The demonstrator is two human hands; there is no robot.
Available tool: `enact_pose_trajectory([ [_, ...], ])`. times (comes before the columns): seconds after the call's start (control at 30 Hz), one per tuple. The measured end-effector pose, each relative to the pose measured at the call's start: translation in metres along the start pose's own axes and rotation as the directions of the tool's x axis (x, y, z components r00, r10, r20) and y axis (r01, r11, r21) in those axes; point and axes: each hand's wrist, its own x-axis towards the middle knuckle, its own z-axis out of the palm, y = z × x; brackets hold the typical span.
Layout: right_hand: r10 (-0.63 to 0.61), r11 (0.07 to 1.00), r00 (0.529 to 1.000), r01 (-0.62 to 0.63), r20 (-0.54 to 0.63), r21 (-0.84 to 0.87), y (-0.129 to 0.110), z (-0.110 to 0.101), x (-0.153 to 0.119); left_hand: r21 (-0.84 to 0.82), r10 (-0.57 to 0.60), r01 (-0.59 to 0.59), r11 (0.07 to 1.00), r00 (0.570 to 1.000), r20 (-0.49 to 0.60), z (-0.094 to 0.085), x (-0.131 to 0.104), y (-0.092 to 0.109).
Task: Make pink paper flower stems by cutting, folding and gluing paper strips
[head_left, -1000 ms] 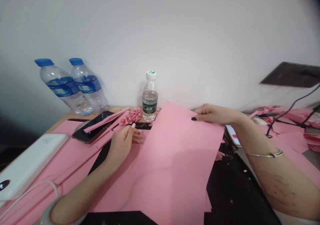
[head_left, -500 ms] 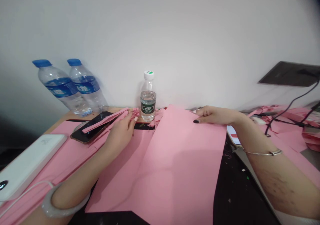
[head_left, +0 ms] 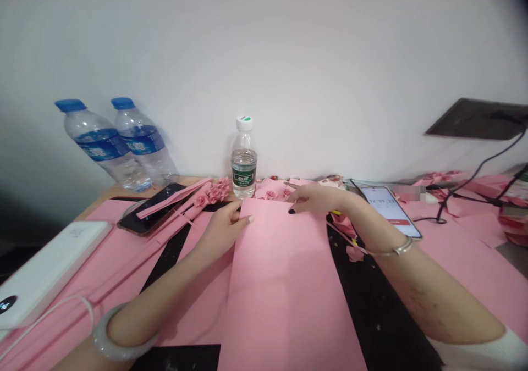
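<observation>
A large pink paper sheet stretches from near the bottle toward me, its far edge lifted. My left hand is closed on its far left corner, thumb on top and the other fingers partly hidden behind. Farther right along the same edge, my right hand pinches the sheet with its thumb in front. Beneath my left forearm lies another pink sheet. Just beyond my left hand are folded pink paper flowers and a pink paper strip.
A small water bottle stands against the wall. Two large bottles lean at the left. A white power bank, a dark phone and a lit phone lie around. A black cable hangs at the right.
My right hand has moved left with the sheet, uncovering the lit phone and paper pieces. My left hand has shifted right, off the flowers and onto the sheet's corner.
</observation>
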Motion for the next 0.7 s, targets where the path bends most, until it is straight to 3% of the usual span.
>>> enact_pose_trajectory([
  [0.1, 0.065, 0.993, 0.972, -0.086, -0.225, -0.084, -0.011, 0.027, -0.008, 0.014, -0.017, 0.018, 1.0, 0.997, -0.081, -0.001, -0.004, -0.003],
  [0.23, 0.086, 0.975, 0.925, -0.153, -0.37, -0.158, -0.029, 0.064, -0.022, -0.019, -0.059, 0.057, 0.998, 0.995, -0.081, -0.003, -0.01, -0.008],
  [0.37, 0.052, 0.957, 0.907, -0.164, -0.418, -0.238, -0.032, 0.092, -0.028, -0.041, -0.074, 0.072, 0.997, 0.995, -0.065, -0.004, -0.014, -0.014],
  [0.47, -0.041, 0.947, 0.863, -0.126, -0.503, -0.294, -0.029, 0.106, -0.028, -0.056, -0.074, 0.072, 0.996, 0.997, -0.027, -0.006, -0.016, -0.018],
  [0.57, -0.104, 0.941, 0.809, -0.109, -0.579, -0.321, -0.026, 0.116, -0.026, 0.061, -0.053, 0.055, 0.997, 0.998, -0.02, -0.01, -0.018, -0.025],
  [0.7, -0.197, 0.923, 0.772, -0.062, -0.604, -0.379, -0.023, 0.123, -0.023, 0.194, -0.036, 0.047, 0.98, 0.998, -0.059, -0.014, -0.017, -0.034],
])
